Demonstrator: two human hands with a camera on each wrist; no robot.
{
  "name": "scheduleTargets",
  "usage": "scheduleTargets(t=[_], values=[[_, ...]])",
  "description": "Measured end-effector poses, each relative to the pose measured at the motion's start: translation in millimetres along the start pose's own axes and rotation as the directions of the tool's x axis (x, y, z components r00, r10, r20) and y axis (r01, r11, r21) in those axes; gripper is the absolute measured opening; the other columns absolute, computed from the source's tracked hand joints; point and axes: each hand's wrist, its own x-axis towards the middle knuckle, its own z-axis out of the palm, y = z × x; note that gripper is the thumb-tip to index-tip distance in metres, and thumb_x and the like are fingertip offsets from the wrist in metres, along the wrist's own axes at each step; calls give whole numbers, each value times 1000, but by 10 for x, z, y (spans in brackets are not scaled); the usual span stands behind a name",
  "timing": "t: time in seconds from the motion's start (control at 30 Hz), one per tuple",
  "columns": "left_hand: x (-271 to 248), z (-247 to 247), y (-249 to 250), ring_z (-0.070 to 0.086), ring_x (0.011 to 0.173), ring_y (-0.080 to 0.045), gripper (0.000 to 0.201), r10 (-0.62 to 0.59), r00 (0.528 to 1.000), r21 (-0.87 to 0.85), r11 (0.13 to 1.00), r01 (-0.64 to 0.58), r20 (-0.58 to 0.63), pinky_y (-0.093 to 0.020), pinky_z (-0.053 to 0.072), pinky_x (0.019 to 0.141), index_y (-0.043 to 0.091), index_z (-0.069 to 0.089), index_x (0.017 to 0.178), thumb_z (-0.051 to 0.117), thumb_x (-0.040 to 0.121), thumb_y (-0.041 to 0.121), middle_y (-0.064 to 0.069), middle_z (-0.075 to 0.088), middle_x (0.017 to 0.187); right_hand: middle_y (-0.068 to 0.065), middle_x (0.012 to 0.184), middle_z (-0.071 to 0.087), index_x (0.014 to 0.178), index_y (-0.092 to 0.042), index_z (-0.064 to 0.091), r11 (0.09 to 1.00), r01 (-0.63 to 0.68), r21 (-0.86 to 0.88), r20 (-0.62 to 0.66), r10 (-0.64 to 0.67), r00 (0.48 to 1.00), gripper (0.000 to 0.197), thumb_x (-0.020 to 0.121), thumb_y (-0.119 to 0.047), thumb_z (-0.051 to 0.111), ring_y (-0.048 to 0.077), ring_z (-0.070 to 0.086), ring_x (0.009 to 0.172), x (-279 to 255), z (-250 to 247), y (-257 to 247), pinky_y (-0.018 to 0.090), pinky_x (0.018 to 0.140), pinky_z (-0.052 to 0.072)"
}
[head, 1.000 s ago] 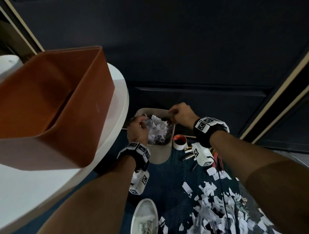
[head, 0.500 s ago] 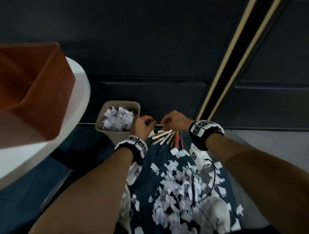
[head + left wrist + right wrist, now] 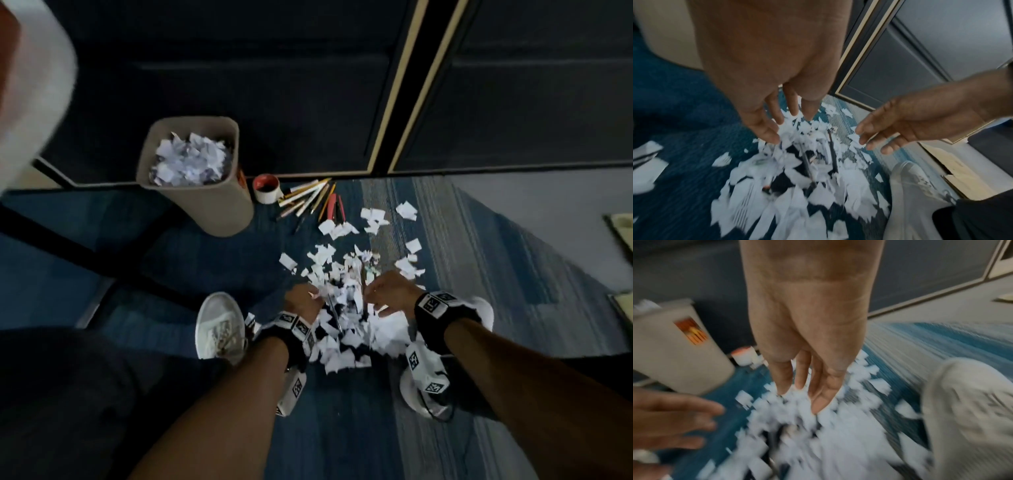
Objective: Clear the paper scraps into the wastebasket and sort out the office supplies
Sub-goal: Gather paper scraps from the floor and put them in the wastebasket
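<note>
Both hands, left hand (image 3: 303, 301) and right hand (image 3: 390, 291), reach open and empty into the paper scraps (image 3: 346, 329) on the floor, where hidden pens (image 3: 831, 152) may get scooped into the wastebasket (image 3: 191, 178)

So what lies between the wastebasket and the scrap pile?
In the head view, a tape roll and pens and pencils lie beside the wastebasket; then bare carpet before the scrap pile.

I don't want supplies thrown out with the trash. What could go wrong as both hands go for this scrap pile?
1. Dark pens lie half buried in the paper scraps between the left hand and right hand; a scoop could carry them along.
2. The wastebasket already looks nearly full, so more scraps may spill.
</note>
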Motion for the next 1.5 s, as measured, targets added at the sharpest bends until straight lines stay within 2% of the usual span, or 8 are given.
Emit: scheduleTargets(t=[0.17, 0.4, 0.57, 0.77, 0.97, 1.23, 1.37, 1.5], values=[[-7, 343, -324, 45, 133, -34, 84, -150, 988, 42, 988, 149, 25, -39, 37, 109, 16, 35, 147, 78, 77, 33, -12, 45, 146, 10, 145, 44, 137, -13, 50, 945, -41, -324, -149, -9, 989, 67, 80, -27, 81, 30, 45, 132, 408, -91, 833, 41, 103, 44], [-96, 690, -700, -8, 150, -37, 134, -183, 983, 249, 954, 169, 33, -62, 10, 117, 32, -5, 157, 90, 63, 44, -8, -11, 164, 21, 161, -13, 155, -34, -8, 882, -57, -469, -145, -13, 989, 137, 60, -52, 88, 52, -11, 145, 724, 215, 1262, 69, 113, 10], [-209, 915, -637, -1, 145, -40, 122, -239, 971, 292, 930, 222, 24, -70, 34, 103, 37, 9, 152, 92, 62, 35, 1, -14, 160, 23, 160, -3, 155, -29, 2, 825, -68, -561, -187, -47, 981, 120, 68, -52, 81, 54, -1, 144, 723, 450, 1217, 68, 110, 22], [-247, 1053, -617, 22, 136, -39, 88, -204, 977, 161, 964, 213, -67, -52, 39, 108, 25, 30, 144, 84, 75, 17, -11, 19, 147, 12, 130, 34, 125, -17, 45, 877, 24, -479, -281, -180, 943, 43, 94, -44, 58, 33, 38, 116, 673, 800, 1224, 39, 84, 44], [-173, 984, -767, 55, 108, -30, 19, -152, 975, 75, 983, 166, -165, -31, 41, 84, 2, 64, 104, 67, 88, 11, -15, 57, 118, 15, 91, 60, 86, -6, 64, 924, 87, -374, -194, -169, 966, 4, 81, -6, 64, 35, 61, 89, 740, 672, 1169, 28, 62, 44], [43, 606, -579, 69, 95, -31, 17, -154, 915, -172, 980, 95, -372, -39, 56, 82, 5, 73, 106, 64, 91, 7, -18, 72, 102, 19, 127, 62, 131, -3, 56, 981, 25, -194, -373, -97, 923, 47, 85, -5, 64, 32, 62, 111, 726, 205, 1027, 36, 93, 51], [309, 410, -296, 62, 113, -28, 29, -168, 954, -139, 981, 136, -249, -25, 46, 84, 9, 63, 126, 56, 98, 9, -16, 63, 127, 22, 119, 64, 125, 0, 56, 971, 57, -234, -354, -140, 925, 43, 82, -5, 61, 35, 63, 103, 782, 136, 866, 40, 88, 54], [535, 422, -295, 51, 125, -33, 57, -156, 987, -12, 988, 156, -41, -43, 44, 105, 18, 51, 137, 74, 86, 26, -14, 47, 139, 24, 128, 61, 133, -3, 53, 967, 105, -232, -383, -190, 904, 47, 86, -4, 59, 36, 62, 109, 918, 116, 634, 40, 89, 54]])
